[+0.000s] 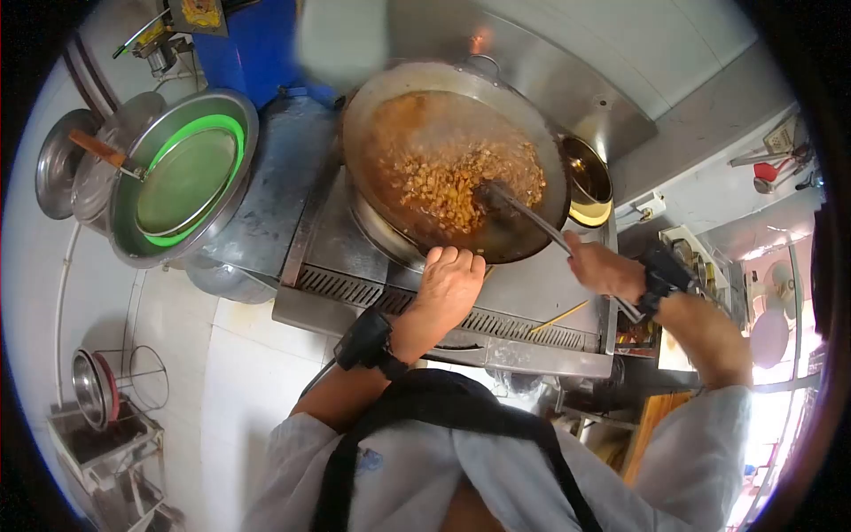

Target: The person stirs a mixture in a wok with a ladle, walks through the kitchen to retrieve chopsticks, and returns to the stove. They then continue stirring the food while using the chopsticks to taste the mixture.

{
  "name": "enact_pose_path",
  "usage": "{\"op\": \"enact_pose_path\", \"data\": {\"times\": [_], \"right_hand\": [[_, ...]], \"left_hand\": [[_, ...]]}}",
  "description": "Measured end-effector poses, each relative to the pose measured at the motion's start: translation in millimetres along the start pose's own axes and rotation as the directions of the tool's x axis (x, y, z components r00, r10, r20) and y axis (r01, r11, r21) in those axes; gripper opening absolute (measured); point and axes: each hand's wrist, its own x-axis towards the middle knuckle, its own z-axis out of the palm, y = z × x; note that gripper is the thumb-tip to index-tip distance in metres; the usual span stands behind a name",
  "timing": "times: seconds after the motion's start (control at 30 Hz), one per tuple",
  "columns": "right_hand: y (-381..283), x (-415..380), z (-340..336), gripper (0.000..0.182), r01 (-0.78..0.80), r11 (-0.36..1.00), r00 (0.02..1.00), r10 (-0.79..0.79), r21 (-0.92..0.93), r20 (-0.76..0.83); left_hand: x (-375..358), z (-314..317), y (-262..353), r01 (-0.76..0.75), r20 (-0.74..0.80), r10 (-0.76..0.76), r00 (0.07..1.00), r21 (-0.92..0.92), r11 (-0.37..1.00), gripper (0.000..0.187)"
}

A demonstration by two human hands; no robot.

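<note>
Wok (417, 106) w/ browned chunks in sauce; left fingers (452, 259) clenched on rim, right hand (603, 266) grasping ladle (523, 213).

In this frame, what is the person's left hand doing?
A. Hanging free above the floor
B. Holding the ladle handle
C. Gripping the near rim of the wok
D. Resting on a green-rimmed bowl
C: the left hand is closed on the near edge of the wok, while the right hand holds the ladle in the food.

No legible txt, labels, brands or nos. anywhere. Yellow plate on machine (197, 13) top left too blurred to read; paper on wall (782, 138) at right likewise unreadable.
</note>
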Motion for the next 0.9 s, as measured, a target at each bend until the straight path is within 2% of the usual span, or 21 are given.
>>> {"op": "enact_pose_path", "data": {"times": [0.03, 0.07, 0.13, 0.17, 0.23, 0.27, 0.33, 0.37, 0.43, 0.5, 0.57, 0.63, 0.7, 0.77, 0.83, 0.87, 0.9], "right_hand": [[4, 11, 7, 0.032, 0.048, 0.999, 0.996, -0.048, -0.002, -0.078], [-4, 16, 6, 0.032, 0.057, 0.998, 0.995, -0.057, -0.003, -0.082], [-30, 30, 6, 0.032, -0.167, 0.975, 0.984, 0.174, 0.147, -0.036], [-37, 36, 5, 0.032, -0.167, 0.974, 0.984, 0.174, 0.151, -0.038], [-47, 47, 4, 0.031, -0.325, 0.891, 0.945, 0.320, 0.318, 0.069], [-49, 55, 10, 0.031, -0.323, 0.890, 0.945, 0.320, 0.322, 0.062], [-55, 78, 25, 0.027, -0.219, 0.957, 0.960, 0.246, 0.190, -0.131], [-60, 86, 25, 0.027, -0.207, 0.959, 0.962, 0.236, 0.195, -0.138], [-69, 98, 22, 0.019, -0.096, 0.910, 0.972, 0.173, 0.404, -0.159], [-78, 98, 20, 0.021, -0.063, 0.875, 0.968, 0.170, 0.480, -0.183], [-84, 91, 17, 0.021, -0.083, 0.882, 0.980, 0.156, 0.464, -0.123], [-82, 80, 15, 0.021, -0.017, 0.919, 0.982, 0.089, 0.395, -0.166], [-81, 62, 8, 0.031, -0.129, 0.959, 0.991, 0.129, 0.253, 0.017], [-79, 40, 0, 0.033, -0.126, 0.967, 0.992, 0.121, 0.223, 0.036], [-76, 17, -9, 0.035, -0.112, 0.963, 0.993, 0.100, 0.244, 0.061], [-69, 12, -11, 0.037, -0.086, 0.986, 0.989, 0.067, 0.143, 0.128], [-65, 5, -17, 0.037, -0.090, 0.986, 0.990, 0.073, 0.138, 0.125]], "left_hand": [[1, 0, 0, 0.003, -0.013, -0.003, 1.000, -0.017, 1.000, 0.009], [1, -1, -1, -0.003, -0.008, 0.003, 1.000, -0.011, 1.000, 0.009], [2, -3, -1, 0.001, -0.001, -0.001, 1.000, 0.000, 1.000, 0.010], [2, -3, 0, 0.002, 0.010, -0.002, 1.000, -0.003, 1.000, 0.010], [1, -4, 2, -0.007, 0.018, 0.007, 1.000, 0.000, 1.000, 0.010], [2, -5, 2, -0.004, 0.021, 0.004, 1.000, 0.008, 1.000, 0.010], [1, -1, 2, -0.005, 0.010, 0.005, 1.000, 0.000, 1.000, 0.010], [0, -2, 1, -0.005, 0.007, 0.005, 1.000, -0.015, 1.000, 0.010], [0, -4, 1, 0.002, 0.040, -0.003, 0.999, 0.005, 1.000, 0.011], [-1, -4, 2, -0.002, 0.074, 0.001, 0.997, 0.014, 1.000, 0.012], [0, -2, 2, -0.001, 0.093, -0.002, 0.996, 0.031, 1.000, 0.012], [1, -2, 0, -0.003, 0.080, 0.000, 0.997, 0.038, 0.999, 0.012], [-2, -2, 2, -0.003, 0.082, 0.000, 0.997, 0.031, 1.000, 0.012], [-2, -1, 1, -0.016, 0.050, 0.013, 0.999, 0.054, 0.998, 0.012], [-3, -2, 2, -0.005, 0.088, -0.002, 0.996, 0.071, 0.997, 0.012], [-3, -2, 1, -0.004, 0.095, -0.001, 0.996, 0.054, 0.999, 0.011], [-2, -2, -1, -0.004, 0.097, 0.000, 0.995, 0.036, 0.999, 0.011]]}}
